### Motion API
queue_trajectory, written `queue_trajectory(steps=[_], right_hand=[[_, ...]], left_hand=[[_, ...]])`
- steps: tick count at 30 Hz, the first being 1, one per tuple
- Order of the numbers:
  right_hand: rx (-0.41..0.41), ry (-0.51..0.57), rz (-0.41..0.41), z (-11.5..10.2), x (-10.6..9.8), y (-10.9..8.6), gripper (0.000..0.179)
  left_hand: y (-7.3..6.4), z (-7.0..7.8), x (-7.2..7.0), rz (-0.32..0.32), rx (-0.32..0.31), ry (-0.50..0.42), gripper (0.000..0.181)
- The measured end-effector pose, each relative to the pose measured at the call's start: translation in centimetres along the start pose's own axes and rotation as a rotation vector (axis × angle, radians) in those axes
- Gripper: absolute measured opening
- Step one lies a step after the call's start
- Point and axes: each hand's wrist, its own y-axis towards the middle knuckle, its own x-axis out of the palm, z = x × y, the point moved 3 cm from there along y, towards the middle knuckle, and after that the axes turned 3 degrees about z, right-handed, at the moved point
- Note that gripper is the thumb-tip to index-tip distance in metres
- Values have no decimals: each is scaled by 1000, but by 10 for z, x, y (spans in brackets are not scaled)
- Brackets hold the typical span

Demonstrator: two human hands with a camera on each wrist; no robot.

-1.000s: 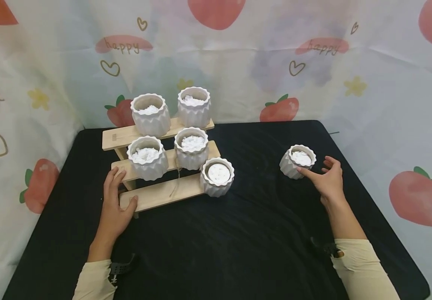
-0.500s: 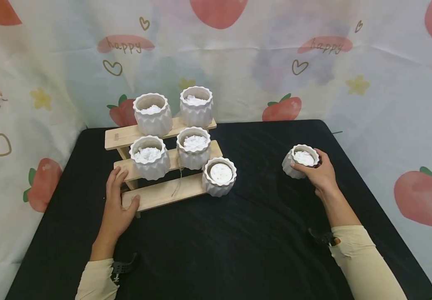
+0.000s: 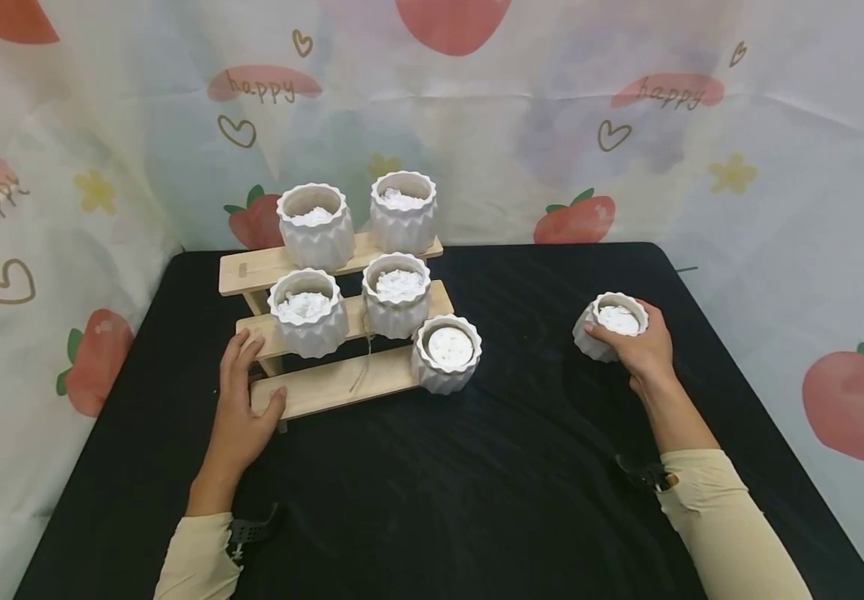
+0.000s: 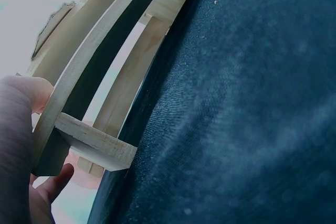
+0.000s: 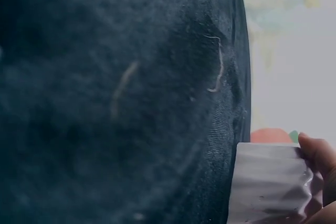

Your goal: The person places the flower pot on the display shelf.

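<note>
On the right, my right hand (image 3: 649, 348) grips a white fluted ceramic pot (image 3: 591, 342) with white filling, thumb over the near rim and fingers round the far side. That same pot (image 5: 270, 182) appears low in the right wrist view. At the left, my left hand (image 3: 240, 429) holds the end of a three-step wooden stand (image 3: 342, 387), its thumb on the lowest step. In the left wrist view, thumb and fingers lie on either side of a plank (image 4: 79, 72). One pot (image 3: 446, 357) sits at the right end of the lowest step.
Two pots stand on the middle step, including a left one (image 3: 307, 321), and two on the top step, including a right one (image 3: 404, 217). A thin string (image 3: 367, 362) hangs from one middle pot. Black cloth (image 3: 476, 500) covers the table; a printed curtain (image 3: 476, 125) rises behind.
My right hand has closed round the pot, its fingers moving from beside it to its far side. My left hand stays on the stand. The view has shifted slightly.
</note>
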Motion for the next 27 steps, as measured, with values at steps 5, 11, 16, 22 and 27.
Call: queue_trajectory(steps=[5,11,16,22,27], right_hand=[[-1,-16,17,4,2,2,103],[-21,-12,28,4,2,2,99],[-38,-15,35,3,2,1,97],[-37,10,61,5,3,-1,96],[-10,32,93,6,4,-5,96]], left_hand=[[1,1,0,-6,-7,4,85],[1,0,0,-9,-18,0,85],[2,1,0,-11,-18,21,86],[1,3,0,-9,-19,32,86],[2,3,0,-13,-16,38,85]])
